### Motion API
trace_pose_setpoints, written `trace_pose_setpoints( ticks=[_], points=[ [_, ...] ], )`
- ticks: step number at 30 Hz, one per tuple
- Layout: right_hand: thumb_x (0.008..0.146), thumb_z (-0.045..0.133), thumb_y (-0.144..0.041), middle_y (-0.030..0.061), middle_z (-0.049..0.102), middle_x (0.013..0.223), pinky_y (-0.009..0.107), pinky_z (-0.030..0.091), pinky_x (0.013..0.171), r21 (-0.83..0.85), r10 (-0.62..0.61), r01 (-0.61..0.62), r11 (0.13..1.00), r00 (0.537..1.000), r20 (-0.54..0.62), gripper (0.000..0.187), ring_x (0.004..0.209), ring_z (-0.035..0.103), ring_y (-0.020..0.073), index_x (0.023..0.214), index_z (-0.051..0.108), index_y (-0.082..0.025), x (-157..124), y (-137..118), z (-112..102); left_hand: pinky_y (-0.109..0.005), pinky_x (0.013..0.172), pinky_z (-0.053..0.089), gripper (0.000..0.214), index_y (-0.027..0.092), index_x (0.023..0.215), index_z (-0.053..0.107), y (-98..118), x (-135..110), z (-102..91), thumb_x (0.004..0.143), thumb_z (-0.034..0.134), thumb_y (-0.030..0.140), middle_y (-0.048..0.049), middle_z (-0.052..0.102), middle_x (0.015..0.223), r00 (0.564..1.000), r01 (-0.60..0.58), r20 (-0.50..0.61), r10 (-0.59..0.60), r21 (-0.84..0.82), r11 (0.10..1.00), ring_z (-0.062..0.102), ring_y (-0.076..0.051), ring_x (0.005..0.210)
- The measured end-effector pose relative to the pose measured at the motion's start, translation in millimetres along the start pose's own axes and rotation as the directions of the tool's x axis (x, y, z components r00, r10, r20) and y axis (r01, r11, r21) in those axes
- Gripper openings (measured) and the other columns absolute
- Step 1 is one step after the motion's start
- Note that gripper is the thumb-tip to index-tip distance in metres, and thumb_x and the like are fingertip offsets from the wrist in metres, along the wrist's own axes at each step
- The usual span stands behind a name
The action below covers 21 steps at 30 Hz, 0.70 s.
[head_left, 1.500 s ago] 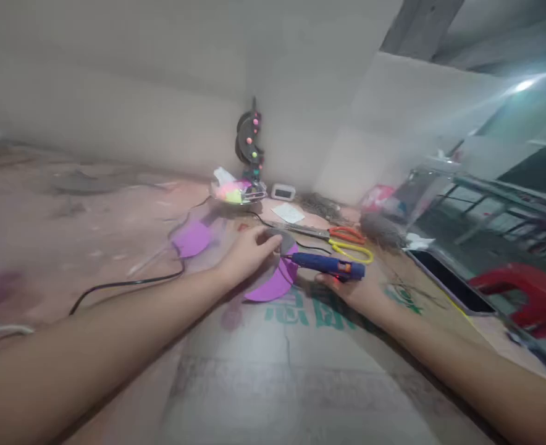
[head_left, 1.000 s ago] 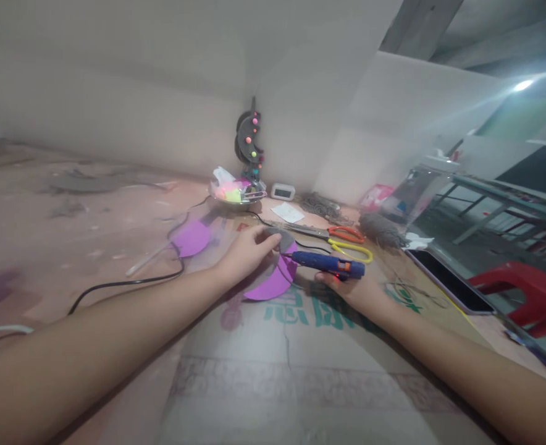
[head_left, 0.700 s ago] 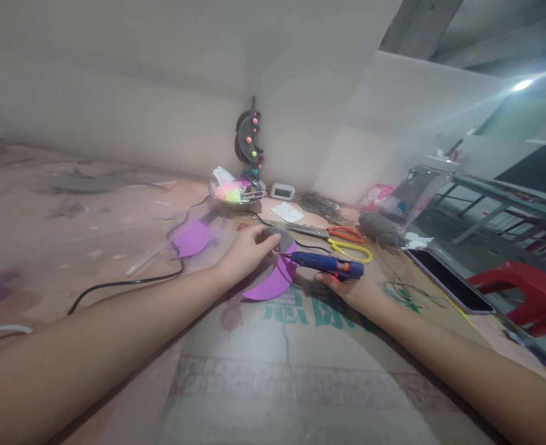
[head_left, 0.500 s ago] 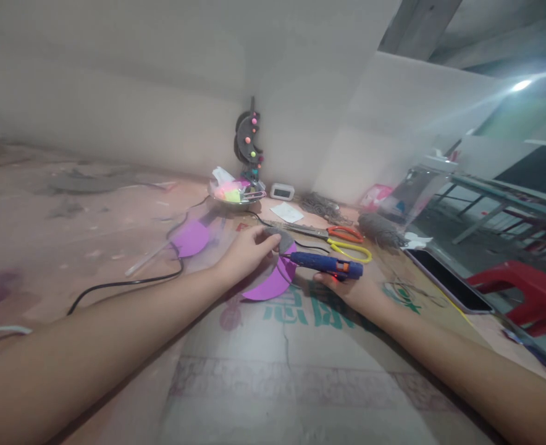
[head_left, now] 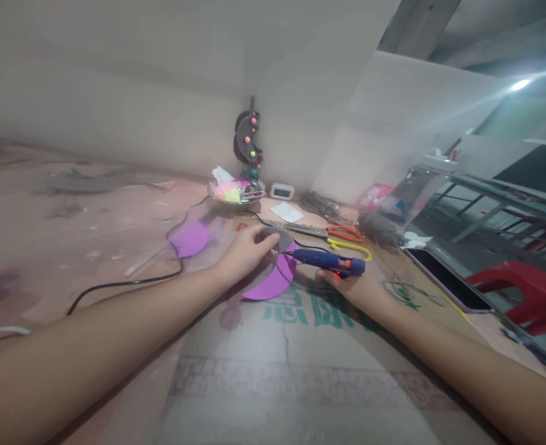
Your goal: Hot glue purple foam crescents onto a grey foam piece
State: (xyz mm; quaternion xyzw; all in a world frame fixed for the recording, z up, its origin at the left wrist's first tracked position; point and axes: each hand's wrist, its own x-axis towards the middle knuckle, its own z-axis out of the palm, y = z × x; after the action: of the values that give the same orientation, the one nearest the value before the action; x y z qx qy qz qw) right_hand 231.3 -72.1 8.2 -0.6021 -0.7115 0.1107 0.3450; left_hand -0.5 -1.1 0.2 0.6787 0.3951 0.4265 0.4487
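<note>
My left hand [head_left: 247, 250] pinches a crescent-shaped piece, grey at its upper end, with a purple crescent [head_left: 273, 281] face below. My right hand [head_left: 347, 284] is wrapped round a blue glue gun [head_left: 326, 260], on which a small red light glows. The gun's nozzle points left and meets the piece near the border of grey and purple, close to my left thumb; whether it touches cannot be made out. A thin dark strand crosses the purple face.
Scissors [head_left: 342, 238] with orange and yellow handles lie behind the gun. Farther back are a bowl of odds and ends [head_left: 236, 196], a small digital clock [head_left: 282, 191] and a decorated grey crescent [head_left: 247, 139]. A phone [head_left: 446, 280] lies right; a black cord [head_left: 125, 284] runs left.
The glue gun and my right hand have shifted very slightly to the right, and the nozzle has moved a little along the piece. My left hand stays almost still.
</note>
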Motion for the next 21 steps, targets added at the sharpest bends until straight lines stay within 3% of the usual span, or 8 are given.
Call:
trace_pose_setpoints(
  ticks=[21],
  points=[
    [0.071, 0.069, -0.042, 0.0015, 0.067, 0.064, 0.029, 0.053, 0.057, 0.037, 0.034, -0.03, 0.999, 0.994, -0.1, 0.023, 0.06, 0.064, 0.0197, 0.072, 0.063, -0.02, 1.8, -2.3, -3.0, -0.023, 0.055, 0.037, 0.026, 0.017, 0.074, 0.057, 6.8, -1.3, 0.0, 0.084, 0.053, 0.041, -0.0002, 0.062, 0.066, 1.0, 0.015, -0.005, -0.015, -0.011, 1.0, 0.053, -0.012, 0.058]
  ],
)
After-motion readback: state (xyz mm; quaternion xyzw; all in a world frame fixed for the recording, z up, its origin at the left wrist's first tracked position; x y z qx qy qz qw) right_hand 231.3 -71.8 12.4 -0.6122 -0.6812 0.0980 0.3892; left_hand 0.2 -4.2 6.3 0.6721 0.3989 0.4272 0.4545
